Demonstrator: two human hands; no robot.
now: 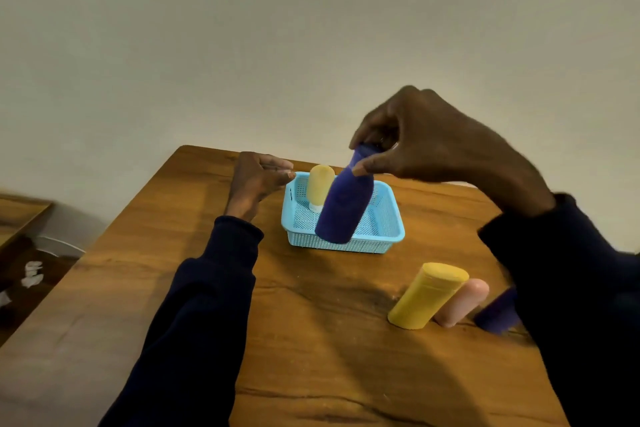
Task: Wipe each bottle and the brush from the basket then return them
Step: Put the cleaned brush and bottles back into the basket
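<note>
Table [311, 357] of brown wood grain, seen from the head camera, with a pale wall [242, 28] behind it. Towards the far side of the table stands a light-blue perforated basket [377, 245]. I see the right hand [433, 146] raised above the basket, its thumb and curled fingers pinching the neck end of a purple bottle [343, 208]. The purple bottle hangs tilted, with its top leaning right and away and its base towards me. From here the base overlaps the basket's near rim, and I cannot tell whether it touches the basket or hangs clear of it. Inside the basket, in the far left corner, a small yellow bottle [320, 184] stands upright on its white cap. The left hand [254, 180] holds nothing: its fingers are extended and close together, with the fingertips at the basket's far left corner. I cannot tell whether they touch the rim. Near the right edge of the table, well apart from the basket and closer to me, three items stand side by side in a row. They are a large yellow bottle [427, 295], a pink bottle [462, 303] and a second purple item [498, 312], the last partly hidden by the dark right sleeve [571, 288]. The left arm is also in a dark sleeve.
</note>
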